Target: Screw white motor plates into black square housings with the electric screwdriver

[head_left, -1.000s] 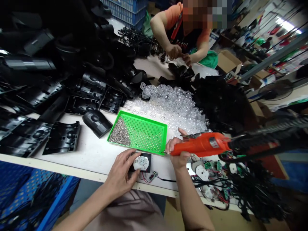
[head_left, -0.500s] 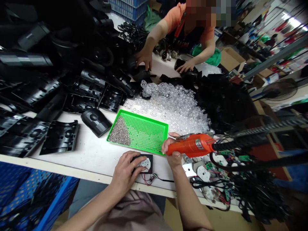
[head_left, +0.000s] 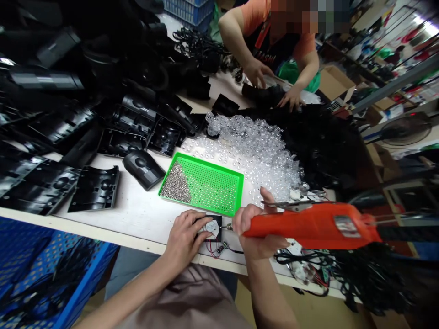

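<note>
My left hand [head_left: 185, 234] is closed about a white, many-sided plate [head_left: 213, 227], thumb and fingertips pressing its left side. Beneath the plate lies a flat black square part [head_left: 218, 221], close to the table's front edge. Red and black wires run from it to a small circuit board [head_left: 222, 248]. My right hand [head_left: 262, 246] grips an orange electric screwdriver [head_left: 302, 224] held nearly level. Its bit points left, at the right edge of the black part; whether it touches is unclear. Just beyond both hands sits a green perforated tray [head_left: 219, 192] with a heap of small screws [head_left: 175, 185].
Clear plastic pieces [head_left: 254, 141] are heaped behind the tray. Black plastic shells [head_left: 96, 187] crowd the left. Cables [head_left: 356, 269] and circuit parts pile up at right. Across the table, a co-worker's hands [head_left: 257, 71] handle black shells. A blue crate [head_left: 78, 283] stands below the front edge.
The screwdriver has come down from beside the tray's corner and its bit is now at the black part. My left hand keeps its hold. The co-worker's hands have shifted right.
</note>
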`<move>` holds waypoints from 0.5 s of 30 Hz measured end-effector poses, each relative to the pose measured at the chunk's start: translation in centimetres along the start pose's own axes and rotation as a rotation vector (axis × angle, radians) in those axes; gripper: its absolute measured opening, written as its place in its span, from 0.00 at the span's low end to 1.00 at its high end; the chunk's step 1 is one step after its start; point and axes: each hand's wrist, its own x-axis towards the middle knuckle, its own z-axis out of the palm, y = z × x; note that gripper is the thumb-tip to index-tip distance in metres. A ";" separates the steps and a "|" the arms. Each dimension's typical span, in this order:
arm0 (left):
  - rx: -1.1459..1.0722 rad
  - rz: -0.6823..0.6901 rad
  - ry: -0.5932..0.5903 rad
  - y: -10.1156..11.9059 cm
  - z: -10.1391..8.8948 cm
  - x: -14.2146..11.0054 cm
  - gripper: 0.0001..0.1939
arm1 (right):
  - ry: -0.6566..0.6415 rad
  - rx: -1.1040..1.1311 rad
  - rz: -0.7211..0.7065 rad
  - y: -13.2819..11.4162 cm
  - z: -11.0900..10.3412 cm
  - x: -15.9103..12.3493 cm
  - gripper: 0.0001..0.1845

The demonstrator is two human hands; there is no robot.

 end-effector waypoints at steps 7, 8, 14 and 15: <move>-0.010 0.009 -0.011 0.1 0.0 0.0 0.13 | 0.063 -0.133 0.069 2.1 0.2 -0.8 0.47; -0.008 0.008 -0.012 0.1 0.0 0.0 0.13 | 0.057 -0.133 0.083 2.2 0.3 -0.8 0.47; -0.018 0.017 0.011 0.3 0.0 0.0 0.13 | -0.042 -0.137 0.059 2.7 0.0 -1.4 0.34; -0.017 0.020 0.015 0.3 0.1 0.0 0.13 | -0.078 -0.172 0.080 2.9 -0.2 -1.5 0.32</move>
